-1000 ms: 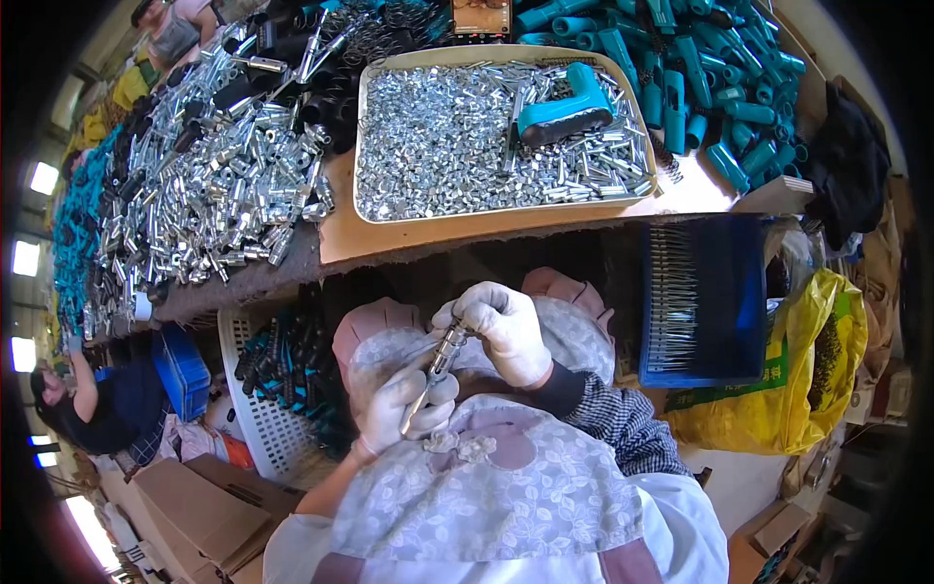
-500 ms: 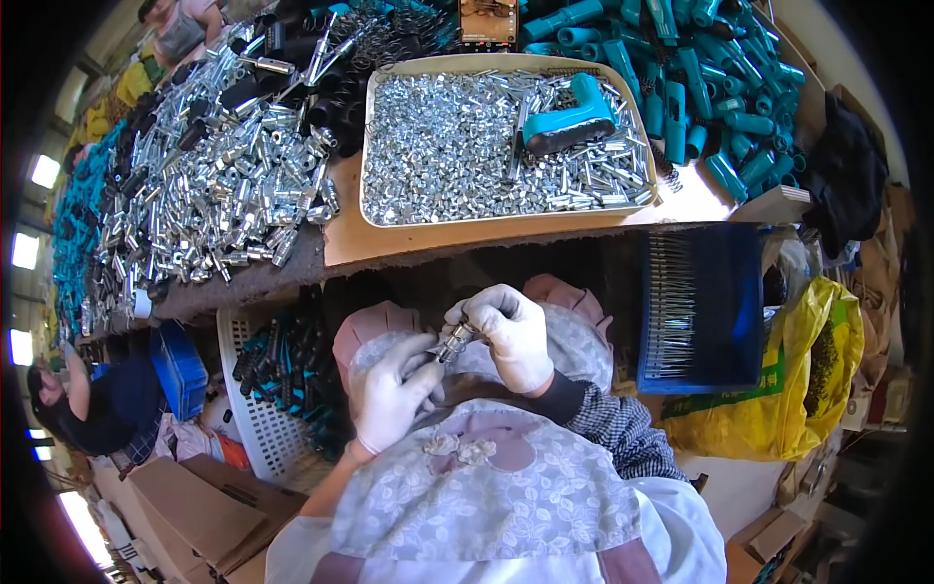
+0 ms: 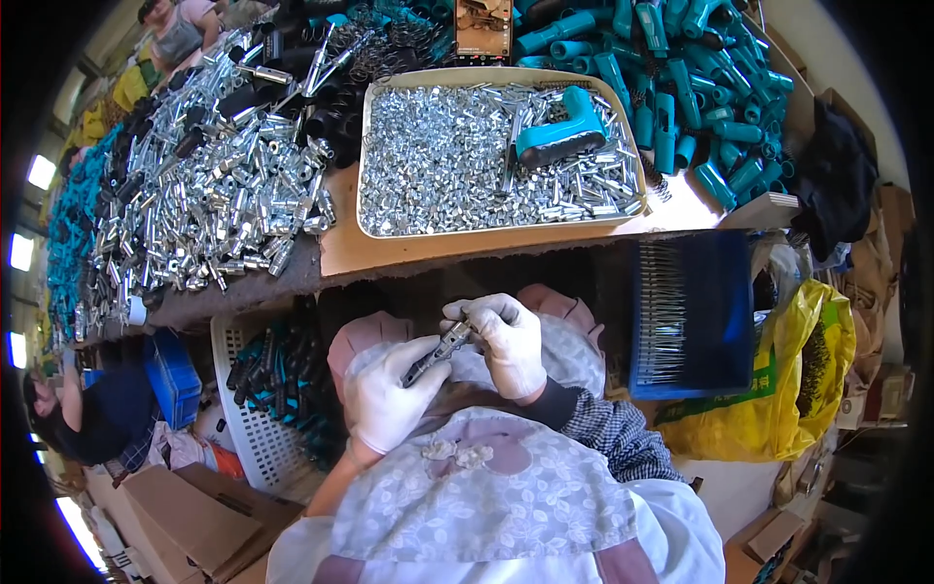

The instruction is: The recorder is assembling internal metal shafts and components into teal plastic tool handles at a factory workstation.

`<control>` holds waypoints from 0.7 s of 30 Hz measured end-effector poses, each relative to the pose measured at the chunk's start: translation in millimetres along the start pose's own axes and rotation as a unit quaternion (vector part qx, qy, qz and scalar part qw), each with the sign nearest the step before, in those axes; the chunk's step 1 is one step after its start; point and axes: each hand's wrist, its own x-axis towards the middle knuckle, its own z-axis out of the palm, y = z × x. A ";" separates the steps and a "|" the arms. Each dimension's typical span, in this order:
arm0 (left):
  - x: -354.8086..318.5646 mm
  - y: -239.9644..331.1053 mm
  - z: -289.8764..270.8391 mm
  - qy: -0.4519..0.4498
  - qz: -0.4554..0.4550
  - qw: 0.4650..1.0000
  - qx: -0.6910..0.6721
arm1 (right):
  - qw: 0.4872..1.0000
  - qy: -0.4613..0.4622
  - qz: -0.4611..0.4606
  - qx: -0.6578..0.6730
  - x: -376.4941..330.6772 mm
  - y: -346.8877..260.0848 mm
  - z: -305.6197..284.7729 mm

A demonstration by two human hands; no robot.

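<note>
Above my lap, both hands grip one slim metal shaft-like part [image 3: 438,352], silvery at its upper right end and darker toward the lower left. My left hand [image 3: 394,394], in a white glove, has its thumb and fingers closed around the lower end. The gloved fingers of my right hand [image 3: 504,341] pinch the upper end. Beyond them on the bench, a shallow cream tray [image 3: 409,234] holds many small shiny metal pieces and short pins. A teal and black pistol-shaped handle [image 3: 564,131] lies on those pieces at the tray's right.
A heap of metal shafts [image 3: 224,185] covers the bench's left side; teal tubular housings [image 3: 671,88] pile up at the right. A phone [image 3: 484,27] stands behind the tray. Below hang a blue bin [image 3: 715,311] of thin rods and a yellow sack [image 3: 808,380]. A white basket [image 3: 243,419] sits left.
My left hand has shifted its grip, and more of the metal part's darker lower end now shows. The whole bench sits slightly lower and further left in view.
</note>
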 end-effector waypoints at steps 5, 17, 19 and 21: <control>6.4 -1.1 8.8 -0.014 -0.021 0.999 -0.023 | 1.000 0.001 -0.012 -0.015 5.2 -14.2 -8.1; 7.1 7.6 0.0 -0.028 -0.044 0.996 -0.075 | 0.618 0.198 -0.473 -0.596 64.4 -206.1 -106.7; 4.6 1.7 4.1 -0.030 -0.035 0.998 -0.050 | 0.573 0.250 -0.416 -0.660 86.8 -229.8 -128.2; 6.5 4.6 5.7 -0.038 -0.024 0.998 -0.035 | 0.496 0.276 -0.442 -0.695 110.4 -248.4 -137.2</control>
